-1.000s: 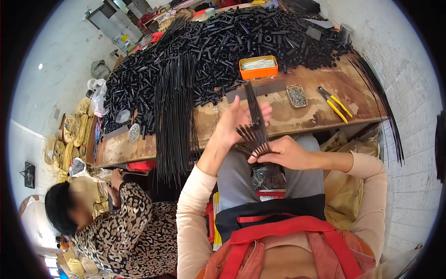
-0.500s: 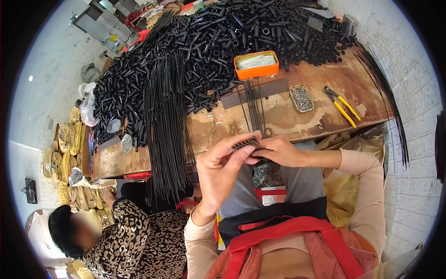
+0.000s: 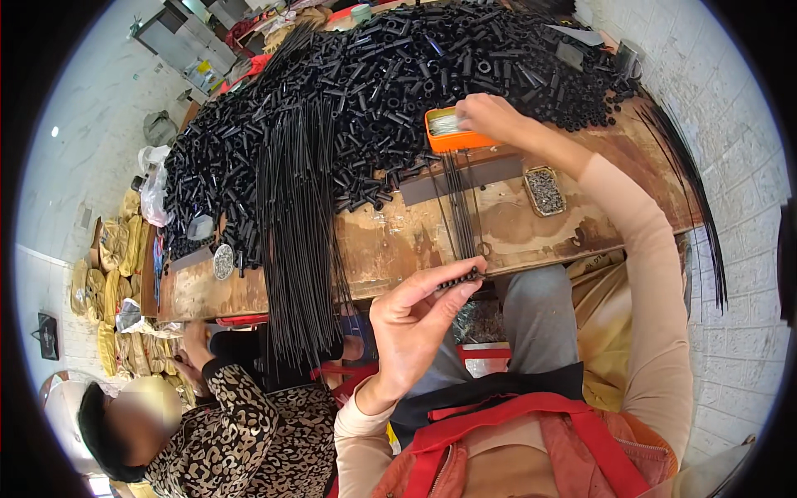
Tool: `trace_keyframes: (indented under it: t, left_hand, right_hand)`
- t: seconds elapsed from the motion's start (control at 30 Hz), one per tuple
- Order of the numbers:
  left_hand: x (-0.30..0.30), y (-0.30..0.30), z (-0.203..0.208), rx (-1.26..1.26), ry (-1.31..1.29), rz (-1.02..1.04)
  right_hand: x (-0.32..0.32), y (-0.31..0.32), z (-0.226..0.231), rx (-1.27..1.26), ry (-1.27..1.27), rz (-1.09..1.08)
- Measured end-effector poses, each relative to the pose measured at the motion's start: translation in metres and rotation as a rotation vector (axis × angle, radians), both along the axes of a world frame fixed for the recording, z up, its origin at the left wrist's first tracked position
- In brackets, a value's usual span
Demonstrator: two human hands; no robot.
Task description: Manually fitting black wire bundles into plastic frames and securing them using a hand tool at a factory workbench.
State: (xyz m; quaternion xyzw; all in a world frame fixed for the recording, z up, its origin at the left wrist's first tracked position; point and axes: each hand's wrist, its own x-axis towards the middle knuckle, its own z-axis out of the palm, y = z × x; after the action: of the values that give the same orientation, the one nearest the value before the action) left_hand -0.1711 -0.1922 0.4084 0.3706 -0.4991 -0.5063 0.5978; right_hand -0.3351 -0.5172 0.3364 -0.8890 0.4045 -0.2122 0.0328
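Note:
My left hand is raised in front of the table edge, thumb and fingers closed on the ends of a small bundle of thin black cables. A row of dark ends shows between thumb and forefinger, and the lengths run away from me over the table. My right hand reaches over the right side of an orange box. Thin pale wire pieces lie inside that box. The fingertips of this hand are blurred and partly hidden, so whether they grip a piece cannot be told.
A heap of black tubular parts covers the far table. Long black cables hang over the front edge at left. A tray of small metal pieces stands below my right forearm. Beside me on the left sits a person in a patterned top.
My right hand has left the cable ends and moved far forward to the orange box. My left hand keeps its hold, slightly lower and to the right. The yellow-handled pliers are now hidden by my right arm.

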Motion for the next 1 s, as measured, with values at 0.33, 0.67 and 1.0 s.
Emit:
trace_keyframes:
  t: [0.33,0.67,1.0]
  left_hand:
    - [-0.005,-0.002,0.007,0.109,-0.178,0.121]
    - [-0.01,-0.003,0.009,-0.053,-0.035,0.011]
    - [-0.012,-0.008,0.007,-0.06,-0.056,0.006]
  right_hand:
    - [-0.007,-0.029,-0.013,-0.009,-0.024,0.103]
    - [-0.059,0.149,0.077,0.307,-0.592,0.078]
    - [-0.053,0.248,0.109,-0.033,-0.452,0.421]
